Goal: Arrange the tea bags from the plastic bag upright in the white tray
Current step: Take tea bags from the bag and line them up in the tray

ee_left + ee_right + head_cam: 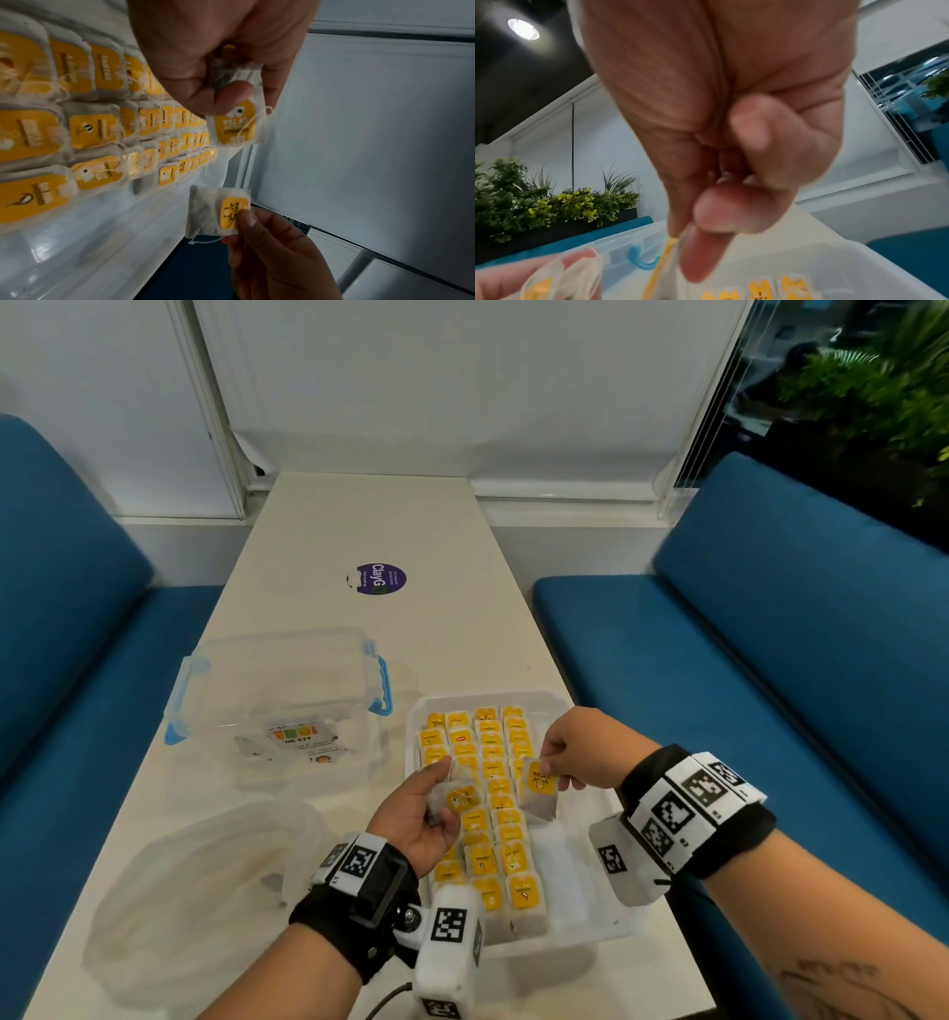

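The white tray [580, 880] lies near the table's front right and holds several rows of upright tea bags [493, 814] with yellow tags. Its right side is bare. Over the rows, my left hand [441, 793] grips a small bunch of tea bags [459, 797], also seen in the left wrist view [236, 125]. My right hand [552, 765] pinches one tea bag [539, 791] by its yellow tag, and the bag hangs above the tray's middle [216, 211]. The crumpled clear plastic bag [205, 880] lies at the front left.
A clear lidded box [277, 690] with blue clips stands behind the plastic bag, left of the tray. A purple round sticker [381, 579] is on the table farther back. Blue benches [770, 660] flank the narrow table on both sides.
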Demonstrator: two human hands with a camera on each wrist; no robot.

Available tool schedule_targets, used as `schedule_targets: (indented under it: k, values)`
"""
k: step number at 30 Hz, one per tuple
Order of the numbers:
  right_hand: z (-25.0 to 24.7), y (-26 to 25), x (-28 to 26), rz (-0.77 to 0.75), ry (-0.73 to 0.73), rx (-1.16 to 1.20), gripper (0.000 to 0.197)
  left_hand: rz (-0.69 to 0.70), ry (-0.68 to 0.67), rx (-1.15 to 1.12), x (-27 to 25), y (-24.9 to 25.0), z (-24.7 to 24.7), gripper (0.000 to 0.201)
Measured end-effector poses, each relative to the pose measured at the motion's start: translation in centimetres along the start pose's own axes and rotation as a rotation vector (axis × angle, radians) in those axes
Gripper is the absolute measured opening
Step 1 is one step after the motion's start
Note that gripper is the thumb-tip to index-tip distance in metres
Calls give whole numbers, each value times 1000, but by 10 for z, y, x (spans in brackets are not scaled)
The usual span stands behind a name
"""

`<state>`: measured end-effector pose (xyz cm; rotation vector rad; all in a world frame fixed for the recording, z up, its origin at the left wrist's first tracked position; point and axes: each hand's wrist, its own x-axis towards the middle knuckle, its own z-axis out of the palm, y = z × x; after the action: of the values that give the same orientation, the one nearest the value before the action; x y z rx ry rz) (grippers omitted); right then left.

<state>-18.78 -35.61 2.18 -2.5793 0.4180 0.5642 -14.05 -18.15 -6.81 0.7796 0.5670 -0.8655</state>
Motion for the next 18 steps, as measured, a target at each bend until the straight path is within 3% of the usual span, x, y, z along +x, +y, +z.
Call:
schedule_targets:
  k: [5,10,14,18]
  values:
    - [-2,1,3,41,-3,-84,6,-1,-8,-5,-1,0,-2,12]
    - [1,9,9,96,-61,48,25,7,-7,-6,0,0,-2,12]
    - [6,17,17,112,-55,-49,18,4,-12,1,2,0,-5,12]
    - [15,22,27,162,-141,-161,21,-5,-7,1,4,-2,-6,12]
